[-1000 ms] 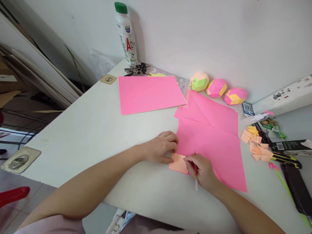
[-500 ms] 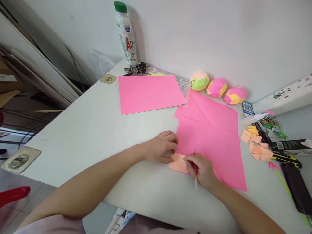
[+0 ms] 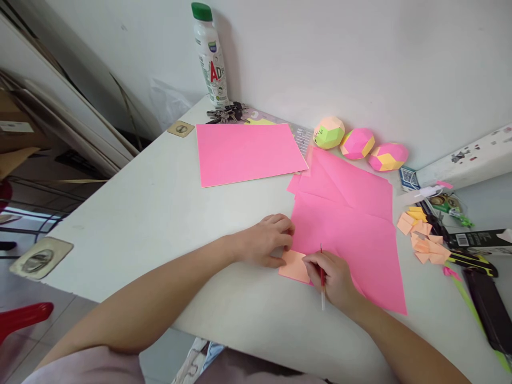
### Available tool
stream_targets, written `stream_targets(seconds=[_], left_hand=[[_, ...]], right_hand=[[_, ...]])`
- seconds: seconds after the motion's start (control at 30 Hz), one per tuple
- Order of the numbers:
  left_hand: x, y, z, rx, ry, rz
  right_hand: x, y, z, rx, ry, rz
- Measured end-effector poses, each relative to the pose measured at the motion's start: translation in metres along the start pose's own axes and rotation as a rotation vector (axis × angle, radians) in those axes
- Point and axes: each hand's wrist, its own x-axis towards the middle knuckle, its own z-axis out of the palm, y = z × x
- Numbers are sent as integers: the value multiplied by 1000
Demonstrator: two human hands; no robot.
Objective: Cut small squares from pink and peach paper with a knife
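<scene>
A small peach-orange paper piece [image 3: 294, 266] lies at the near left edge of a large pink sheet [image 3: 332, 224], with a thin pink edge under it. My left hand [image 3: 270, 240], fingers curled, holds the paper's left side with the thumb and fingertips. At its right side the thumb and forefinger of my right hand [image 3: 332, 274] are pinched together on the paper. A thin red pen refill [image 3: 322, 278] with a clear end is held upright in that same hand, its tip pointing away from me.
Another pink sheet [image 3: 248, 154] lies behind my left hand. Keys [image 3: 228, 113] and a white bottle [image 3: 212, 61] stand by the wall, beside several folded paper balls [image 3: 357, 143]. At right are folded peach pieces [image 3: 430, 242], a cutter [image 3: 474, 261] and a black case [image 3: 488, 309].
The whole view has shifted slightly, so things sit a little further right. Both hands keep nearly the same place on the peach paper, and the refill stays in my right hand.
</scene>
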Motion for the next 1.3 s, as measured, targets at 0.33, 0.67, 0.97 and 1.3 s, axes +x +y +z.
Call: stream_targets(seconds=[0.33,0.67,0.97,1.3], left_hand=[[0,-1,-1,-33,5,-3],[-1,-4,1,-36,-6,7],[-1,-4,1,-31,-4,10],[0,-2,-1,-27,-9,11]], right_hand=[[0,0,0,16,11,4],[0,-2,0,-40,11,-28],[0,-2,-1,-53,12,-38],[-1,1,0,12,8,11]])
